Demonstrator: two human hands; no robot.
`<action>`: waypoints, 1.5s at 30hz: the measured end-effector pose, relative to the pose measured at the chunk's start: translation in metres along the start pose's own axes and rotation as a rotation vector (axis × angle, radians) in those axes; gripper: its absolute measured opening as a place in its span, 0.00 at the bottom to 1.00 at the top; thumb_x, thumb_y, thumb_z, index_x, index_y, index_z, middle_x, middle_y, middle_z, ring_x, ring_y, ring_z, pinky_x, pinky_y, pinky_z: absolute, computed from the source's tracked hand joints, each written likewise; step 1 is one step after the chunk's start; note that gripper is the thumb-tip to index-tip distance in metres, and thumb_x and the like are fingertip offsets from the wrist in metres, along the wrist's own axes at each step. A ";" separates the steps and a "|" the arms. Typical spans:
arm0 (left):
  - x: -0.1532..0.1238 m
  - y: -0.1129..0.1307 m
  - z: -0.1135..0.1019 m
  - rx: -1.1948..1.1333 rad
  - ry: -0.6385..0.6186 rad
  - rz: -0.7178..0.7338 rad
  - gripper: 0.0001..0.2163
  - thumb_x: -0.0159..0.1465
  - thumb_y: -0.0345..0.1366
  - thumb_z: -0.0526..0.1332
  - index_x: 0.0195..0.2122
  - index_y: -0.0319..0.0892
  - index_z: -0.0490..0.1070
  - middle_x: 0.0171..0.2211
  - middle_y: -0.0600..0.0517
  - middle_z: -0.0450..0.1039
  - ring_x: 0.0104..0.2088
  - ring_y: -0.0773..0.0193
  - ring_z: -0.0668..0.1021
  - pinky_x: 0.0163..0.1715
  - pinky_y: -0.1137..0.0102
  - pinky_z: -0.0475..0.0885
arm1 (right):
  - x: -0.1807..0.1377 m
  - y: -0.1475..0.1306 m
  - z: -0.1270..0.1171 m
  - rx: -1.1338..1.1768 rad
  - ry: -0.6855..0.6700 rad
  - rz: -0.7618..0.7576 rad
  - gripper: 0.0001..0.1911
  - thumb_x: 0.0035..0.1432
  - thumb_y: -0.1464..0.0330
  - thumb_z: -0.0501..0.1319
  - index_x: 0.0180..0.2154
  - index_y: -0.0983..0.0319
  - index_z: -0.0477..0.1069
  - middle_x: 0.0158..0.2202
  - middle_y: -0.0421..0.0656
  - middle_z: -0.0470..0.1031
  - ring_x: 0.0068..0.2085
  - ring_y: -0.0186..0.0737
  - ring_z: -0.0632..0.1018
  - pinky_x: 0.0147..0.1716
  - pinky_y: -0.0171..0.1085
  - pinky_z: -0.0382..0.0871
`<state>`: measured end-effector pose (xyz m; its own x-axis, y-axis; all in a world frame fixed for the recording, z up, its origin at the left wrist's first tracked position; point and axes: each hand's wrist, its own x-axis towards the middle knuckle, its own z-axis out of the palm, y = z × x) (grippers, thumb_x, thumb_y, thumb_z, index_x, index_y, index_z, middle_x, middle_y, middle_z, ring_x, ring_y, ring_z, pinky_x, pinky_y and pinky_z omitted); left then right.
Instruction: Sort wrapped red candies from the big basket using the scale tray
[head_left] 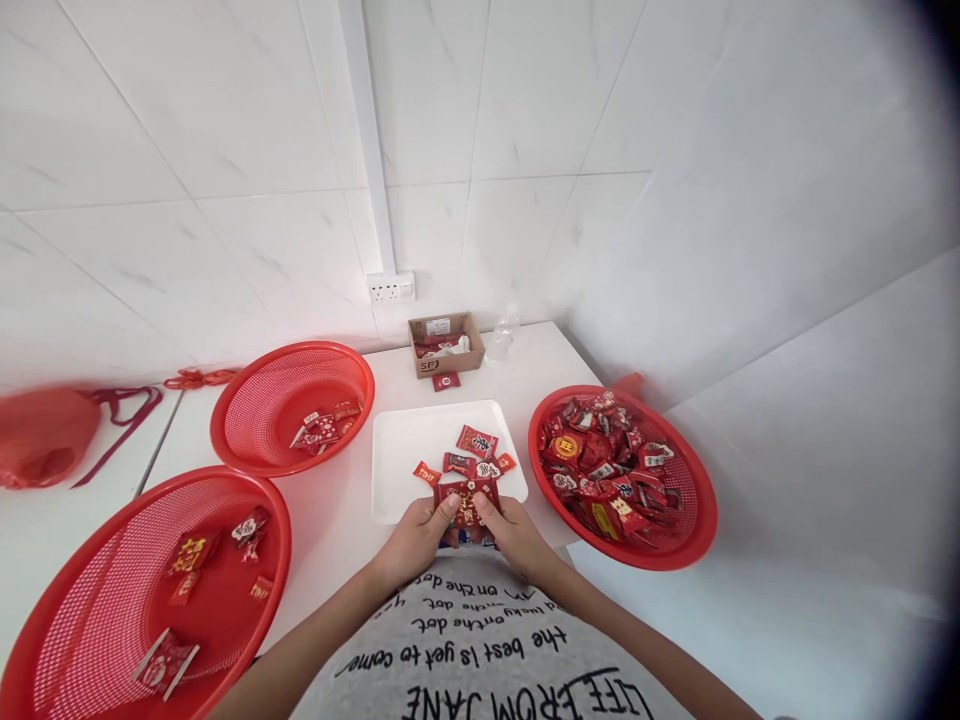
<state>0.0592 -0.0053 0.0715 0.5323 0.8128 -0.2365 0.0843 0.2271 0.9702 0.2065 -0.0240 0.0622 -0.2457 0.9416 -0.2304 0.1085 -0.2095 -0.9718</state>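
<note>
Both hands hold one red snack packet with gold print, over the near edge of a white tray. My left hand pinches its left side with the thumb on top. On the right side, my right hand grips it the same way. Just beyond the packet, several small wrapped sweets lie on the tray: a larger red packet, a dark red one, and an orange-red one to the left. Fingers under the packet are mostly hidden.
A red basket heaped with packets stands right. Two red baskets, the far one and the near one, hold a few packets at left. A cardboard box sits behind the tray, near a loose red packet and the wall.
</note>
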 end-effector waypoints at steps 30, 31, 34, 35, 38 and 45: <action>0.002 -0.026 -0.044 0.088 0.099 -0.165 0.17 0.57 0.50 0.54 0.23 0.39 0.65 0.20 0.57 0.61 0.24 0.69 0.64 0.25 0.74 0.58 | 0.032 0.022 0.004 -0.164 0.068 0.081 0.21 0.56 0.52 0.47 0.21 0.61 0.58 0.19 0.38 0.61 0.23 0.36 0.64 0.24 0.35 0.58; 0.004 -0.027 -0.049 0.069 0.139 -0.168 0.17 0.57 0.50 0.55 0.23 0.39 0.65 0.20 0.57 0.62 0.23 0.69 0.65 0.25 0.74 0.59 | 0.035 0.023 0.003 -0.138 0.050 0.097 0.22 0.56 0.52 0.46 0.23 0.61 0.60 0.20 0.38 0.63 0.23 0.36 0.65 0.23 0.35 0.59; 0.010 -0.030 -0.070 -0.046 0.348 -0.158 0.17 0.56 0.50 0.56 0.25 0.39 0.66 0.21 0.56 0.66 0.23 0.68 0.67 0.26 0.74 0.60 | 0.045 0.031 -0.004 -0.125 0.062 0.102 0.22 0.58 0.53 0.45 0.30 0.63 0.65 0.26 0.42 0.69 0.25 0.37 0.69 0.24 0.36 0.63; 0.013 -0.031 -0.080 -0.117 0.436 -0.159 0.17 0.55 0.50 0.57 0.26 0.38 0.67 0.21 0.55 0.67 0.23 0.69 0.67 0.25 0.74 0.61 | 0.048 0.033 -0.008 -0.163 0.088 0.084 0.21 0.58 0.54 0.45 0.33 0.63 0.66 0.30 0.44 0.70 0.28 0.38 0.71 0.27 0.36 0.64; 0.018 -0.030 -0.112 -0.404 0.646 -0.166 0.15 0.50 0.48 0.63 0.28 0.39 0.68 0.25 0.54 0.71 0.24 0.69 0.71 0.27 0.74 0.64 | 0.063 0.042 -0.025 -0.422 0.190 0.005 0.16 0.58 0.60 0.50 0.40 0.63 0.67 0.39 0.47 0.71 0.39 0.42 0.72 0.39 0.40 0.66; 0.021 -0.020 -0.145 -0.584 0.735 -0.177 0.17 0.46 0.42 0.68 0.35 0.40 0.70 0.25 0.54 0.72 0.25 0.70 0.73 0.28 0.75 0.67 | 0.099 0.060 -0.060 -0.960 0.292 0.052 0.20 0.56 0.68 0.53 0.50 0.66 0.64 0.52 0.53 0.64 0.52 0.49 0.65 0.50 0.42 0.57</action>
<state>-0.0540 0.0850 0.0397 -0.1268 0.8296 -0.5438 -0.4271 0.4491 0.7848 0.2468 0.0731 -0.0156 0.0133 0.9921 -0.1250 0.8750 -0.0721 -0.4788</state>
